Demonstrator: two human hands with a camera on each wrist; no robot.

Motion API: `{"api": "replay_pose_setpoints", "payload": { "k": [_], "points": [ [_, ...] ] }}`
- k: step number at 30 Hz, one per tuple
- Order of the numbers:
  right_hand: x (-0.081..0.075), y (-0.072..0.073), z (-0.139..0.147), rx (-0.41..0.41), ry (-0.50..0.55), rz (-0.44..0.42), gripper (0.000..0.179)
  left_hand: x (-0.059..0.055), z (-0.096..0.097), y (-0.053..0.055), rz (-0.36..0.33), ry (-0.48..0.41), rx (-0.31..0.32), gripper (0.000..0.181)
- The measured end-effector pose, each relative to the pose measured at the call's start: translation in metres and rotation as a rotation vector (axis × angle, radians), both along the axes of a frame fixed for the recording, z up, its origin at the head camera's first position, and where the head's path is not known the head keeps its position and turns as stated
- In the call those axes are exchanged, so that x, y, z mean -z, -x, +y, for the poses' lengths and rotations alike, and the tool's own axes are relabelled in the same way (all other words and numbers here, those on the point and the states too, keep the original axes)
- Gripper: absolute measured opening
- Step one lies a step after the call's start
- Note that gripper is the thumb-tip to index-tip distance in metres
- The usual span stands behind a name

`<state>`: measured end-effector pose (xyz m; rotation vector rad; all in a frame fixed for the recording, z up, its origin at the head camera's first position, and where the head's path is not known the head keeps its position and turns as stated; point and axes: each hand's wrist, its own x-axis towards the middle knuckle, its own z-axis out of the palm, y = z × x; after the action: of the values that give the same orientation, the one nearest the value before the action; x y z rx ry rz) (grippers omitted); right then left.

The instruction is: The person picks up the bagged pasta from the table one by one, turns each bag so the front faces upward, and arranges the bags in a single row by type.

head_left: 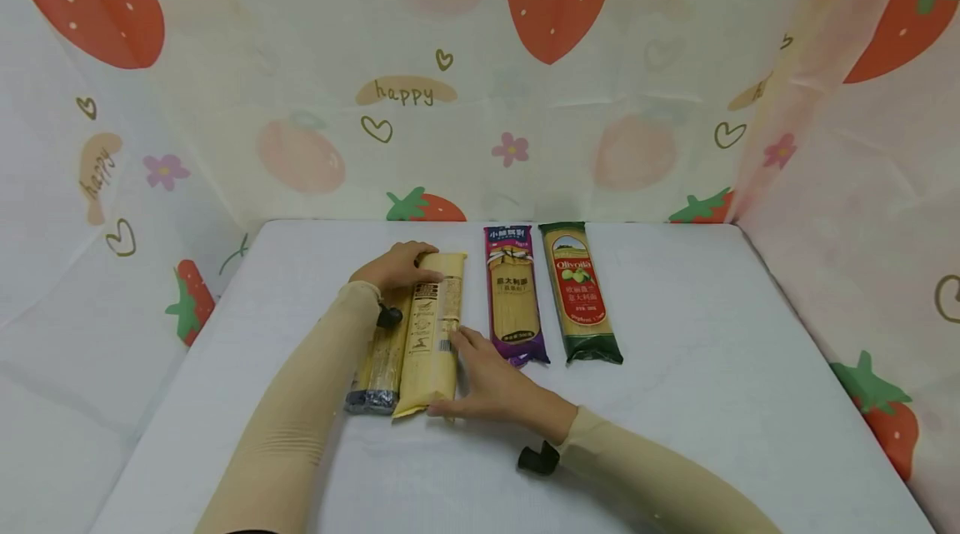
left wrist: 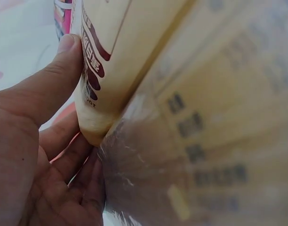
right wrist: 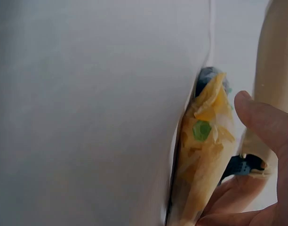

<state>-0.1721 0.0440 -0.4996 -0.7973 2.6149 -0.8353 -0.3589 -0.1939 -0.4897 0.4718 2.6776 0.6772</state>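
Note:
A pale yellow packet of noodles (head_left: 427, 367) lies on the white table with its printed panel up. My left hand (head_left: 397, 266) grips its far end; the left wrist view shows the thumb on the printed side and the fingers bent round the end. Along the packet's right edge, near its lower half, rests my right hand (head_left: 498, 384), fingers touching the side and thumb spread apart by the near end. A clear-wrapped noodle packet (head_left: 384, 367) with a dark end lies directly left of the yellow one, partly covered by my left hand and wrist.
Right of my hands lie a purple-ended noodle packet (head_left: 516, 292) and a green and red spaghetti packet (head_left: 579, 292), side by side. The white table (head_left: 697, 367) is bordered by strawberry-patterned cloth (head_left: 480, 134) at the back and sides.

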Motion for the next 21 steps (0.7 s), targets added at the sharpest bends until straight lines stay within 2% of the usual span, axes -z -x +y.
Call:
{"api": "replay_pose_setpoints", "payload": {
  "k": [8, 15, 21],
  "points": [
    [0.000, 0.000, -0.006, 0.006, -0.013, -0.029, 0.128, -0.003, 0.003, -0.001, 0.000, 0.004, 0.011, 0.073],
    [-0.001, 0.002, -0.012, 0.008, -0.044, 0.003, 0.130, -0.003, 0.002, -0.002, -0.003, 0.012, -0.008, 0.073],
    [0.001, 0.004, -0.021, 0.028, -0.129, 0.069, 0.136, -0.003, 0.002, -0.004, 0.004, 0.007, -0.010, 0.072]
  ]
}}
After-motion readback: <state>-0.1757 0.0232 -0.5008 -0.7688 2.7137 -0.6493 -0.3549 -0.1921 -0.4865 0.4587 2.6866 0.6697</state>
